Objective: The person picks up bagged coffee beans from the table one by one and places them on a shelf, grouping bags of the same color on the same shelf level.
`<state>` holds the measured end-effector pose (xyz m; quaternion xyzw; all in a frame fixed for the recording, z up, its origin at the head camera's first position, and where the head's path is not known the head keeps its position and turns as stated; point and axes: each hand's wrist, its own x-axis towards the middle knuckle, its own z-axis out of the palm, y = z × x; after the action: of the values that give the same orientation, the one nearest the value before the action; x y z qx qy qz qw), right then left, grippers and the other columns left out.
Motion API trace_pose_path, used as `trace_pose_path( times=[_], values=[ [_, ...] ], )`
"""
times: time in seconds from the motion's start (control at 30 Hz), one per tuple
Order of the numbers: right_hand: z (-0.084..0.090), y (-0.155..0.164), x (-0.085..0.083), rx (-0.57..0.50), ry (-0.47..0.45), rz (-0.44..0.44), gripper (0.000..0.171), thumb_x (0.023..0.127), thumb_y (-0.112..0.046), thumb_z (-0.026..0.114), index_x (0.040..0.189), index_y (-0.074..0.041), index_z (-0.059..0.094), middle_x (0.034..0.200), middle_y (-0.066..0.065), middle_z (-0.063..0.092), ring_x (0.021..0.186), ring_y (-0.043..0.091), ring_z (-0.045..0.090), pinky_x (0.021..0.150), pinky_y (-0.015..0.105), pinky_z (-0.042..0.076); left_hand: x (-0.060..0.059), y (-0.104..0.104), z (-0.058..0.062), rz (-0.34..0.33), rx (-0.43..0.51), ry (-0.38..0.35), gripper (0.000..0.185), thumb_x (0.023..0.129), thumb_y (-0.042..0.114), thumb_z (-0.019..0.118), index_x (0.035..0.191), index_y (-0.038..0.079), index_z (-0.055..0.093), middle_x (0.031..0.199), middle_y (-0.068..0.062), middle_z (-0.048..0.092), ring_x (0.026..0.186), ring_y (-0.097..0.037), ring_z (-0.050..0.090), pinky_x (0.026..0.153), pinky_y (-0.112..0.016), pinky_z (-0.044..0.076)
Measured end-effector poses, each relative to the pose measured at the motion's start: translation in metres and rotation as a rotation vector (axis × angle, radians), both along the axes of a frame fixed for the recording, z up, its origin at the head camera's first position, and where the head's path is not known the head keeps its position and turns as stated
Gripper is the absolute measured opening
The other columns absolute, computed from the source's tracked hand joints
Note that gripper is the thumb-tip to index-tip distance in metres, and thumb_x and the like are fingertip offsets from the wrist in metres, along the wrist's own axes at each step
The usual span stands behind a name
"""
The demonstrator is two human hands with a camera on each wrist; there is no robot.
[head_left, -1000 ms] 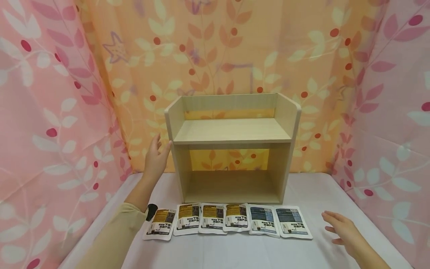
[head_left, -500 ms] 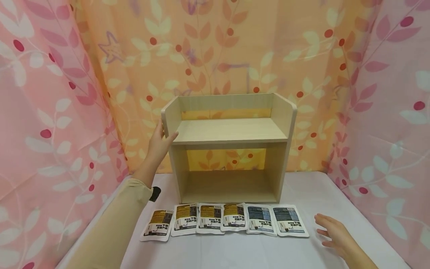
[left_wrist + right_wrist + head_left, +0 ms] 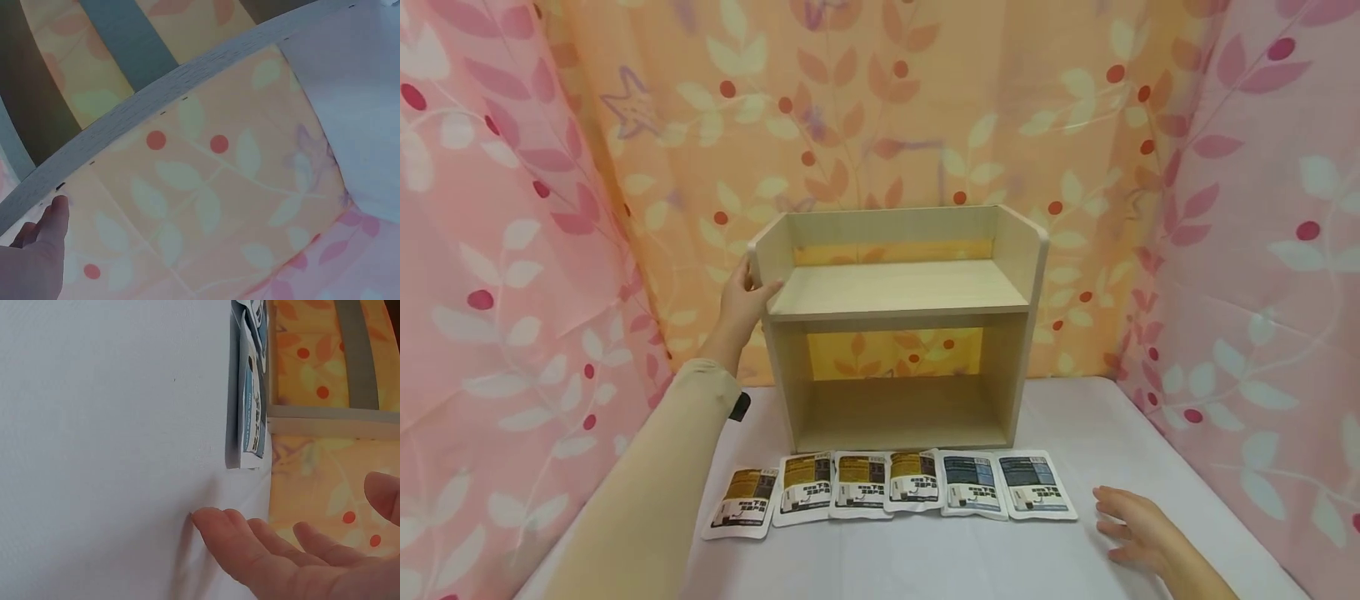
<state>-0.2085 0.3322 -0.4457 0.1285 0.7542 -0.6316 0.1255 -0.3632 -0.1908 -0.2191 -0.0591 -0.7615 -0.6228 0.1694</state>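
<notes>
A pale wooden two-tier shelf stands upright on the white-covered table. My left hand is at its left side panel, with the thumb over the front edge and the other fingers along the outer face. From the left wrist view, fingertips of the left hand meet the panel's edge; the rest of the hand is out of frame. My right hand hovers over the table at the right, holding nothing, its fingers loosely bent. Nearest to it is a blue-and-white pouch.
Several flat pouches lie in a row before the shelf: brown-and-white ones, such as the leftmost pouch, and blue-and-white ones at the right. Patterned orange cloth hangs behind, with pink cloth at the left and more at the right.
My left hand has moved up and onto the shelf's left side panel, from just beside it. The right hand stays beside the pouches. The whole view has shifted slightly; the pouches lie as before.
</notes>
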Motion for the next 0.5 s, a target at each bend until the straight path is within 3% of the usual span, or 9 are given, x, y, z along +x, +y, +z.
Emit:
trace_pose_path(
  times=[0.17,0.3,0.4,0.5],
  values=[
    [-0.002,-0.003,-0.006,-0.061,-0.011,-0.018,0.072,0.102,-0.03,0.043,0.142,0.018,0.008,0.142,0.046,0.015,0.12,0.052,0.044,0.09,0.066,0.042,-0.003,-0.002,0.007,0.101,-0.042,-0.011,0.057,0.095,0.01,0.059,0.148,0.008,0.037,0.144,-0.02,0.044,0.128,-0.033,0.044,0.107,-0.044,0.037],
    [-0.003,-0.005,-0.011,-0.155,-0.055,-0.048,0.074,0.101,-0.029,0.048,0.144,0.016,0.007,0.141,0.046,0.019,0.111,0.045,0.055,0.088,0.06,0.047,-0.002,-0.003,0.01,0.181,-0.082,-0.025,0.048,0.094,0.005,0.051,0.141,0.003,0.043,0.139,-0.02,0.049,0.125,-0.032,0.046,0.106,-0.043,0.037],
    [-0.003,-0.007,-0.015,-0.234,-0.077,-0.075,0.077,0.1,-0.028,0.051,0.145,0.014,0.005,0.14,0.046,0.018,0.106,0.04,0.058,0.088,0.06,0.047,-0.001,-0.002,0.011,0.2,-0.1,-0.03,0.048,0.094,0.005,0.05,0.141,0.004,0.044,0.14,-0.018,0.049,0.126,-0.03,0.046,0.107,-0.043,0.037],
    [-0.003,-0.01,-0.018,-0.289,-0.078,-0.098,0.073,0.1,-0.024,0.051,0.144,0.013,0.006,0.131,0.046,0.03,0.096,0.033,0.062,0.087,0.059,0.048,0.001,-0.003,0.011,0.205,-0.109,-0.026,0.049,0.094,0.006,0.05,0.143,0.005,0.042,0.141,-0.018,0.048,0.127,-0.03,0.045,0.107,-0.043,0.036]
  ],
)
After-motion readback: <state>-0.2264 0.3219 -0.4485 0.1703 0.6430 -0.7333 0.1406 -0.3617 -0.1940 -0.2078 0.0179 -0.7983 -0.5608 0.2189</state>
